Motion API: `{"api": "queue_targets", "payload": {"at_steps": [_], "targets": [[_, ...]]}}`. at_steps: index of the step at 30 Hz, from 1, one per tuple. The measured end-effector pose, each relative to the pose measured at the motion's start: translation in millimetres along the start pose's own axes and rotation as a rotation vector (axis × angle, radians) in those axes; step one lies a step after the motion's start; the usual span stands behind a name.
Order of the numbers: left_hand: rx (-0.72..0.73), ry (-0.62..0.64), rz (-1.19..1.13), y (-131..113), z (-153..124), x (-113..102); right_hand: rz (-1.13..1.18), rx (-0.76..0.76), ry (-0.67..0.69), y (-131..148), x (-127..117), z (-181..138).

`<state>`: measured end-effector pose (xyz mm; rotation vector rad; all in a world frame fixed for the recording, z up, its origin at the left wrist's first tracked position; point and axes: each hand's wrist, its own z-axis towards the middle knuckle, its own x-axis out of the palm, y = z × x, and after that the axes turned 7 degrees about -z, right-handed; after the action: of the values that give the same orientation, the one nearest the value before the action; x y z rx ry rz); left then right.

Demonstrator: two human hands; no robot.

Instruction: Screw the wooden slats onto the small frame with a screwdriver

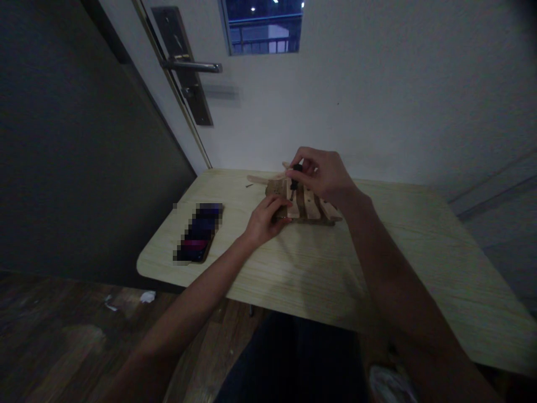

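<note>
On the table lies a flat wooden piece with several pale slats (311, 205) across a darker brown base (276, 188). My left hand (265, 219) is closed on its near left edge, with the thumb low and the fingers over the top. Above the slats, my right hand (321, 170) pinches a small screwdriver (296, 178) with a black handle, held upright. Its tip points down at one of the left slats; whether it sits in a screw is too small to tell. Behind the piece rest loose pale wooden strips (258, 179), and a small screw or nail (248, 185) lies to their left.
A phone (200, 232) lies on the left part of the pale wood-grain table (403, 268). Close behind the table stands a white door (377, 95) with a metal handle (193, 66) and a small window. White scraps (147, 296) lie on the floor at the left.
</note>
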<state>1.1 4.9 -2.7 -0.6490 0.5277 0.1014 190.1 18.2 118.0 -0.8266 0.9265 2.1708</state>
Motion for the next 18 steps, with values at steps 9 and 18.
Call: {"api": "queue_targets", "payload": {"at_steps": [9, 18], "targets": [[0.016, -0.011, 0.007, -1.1, 0.8, -0.5, -0.008, 0.029, 0.001, -1.5, 4.5, -0.4], [0.024, -0.012, -0.001, 0.2, 0.6, -0.1, 0.036, -0.087, 0.094, -3.5, 3.1, -2.9]]}}
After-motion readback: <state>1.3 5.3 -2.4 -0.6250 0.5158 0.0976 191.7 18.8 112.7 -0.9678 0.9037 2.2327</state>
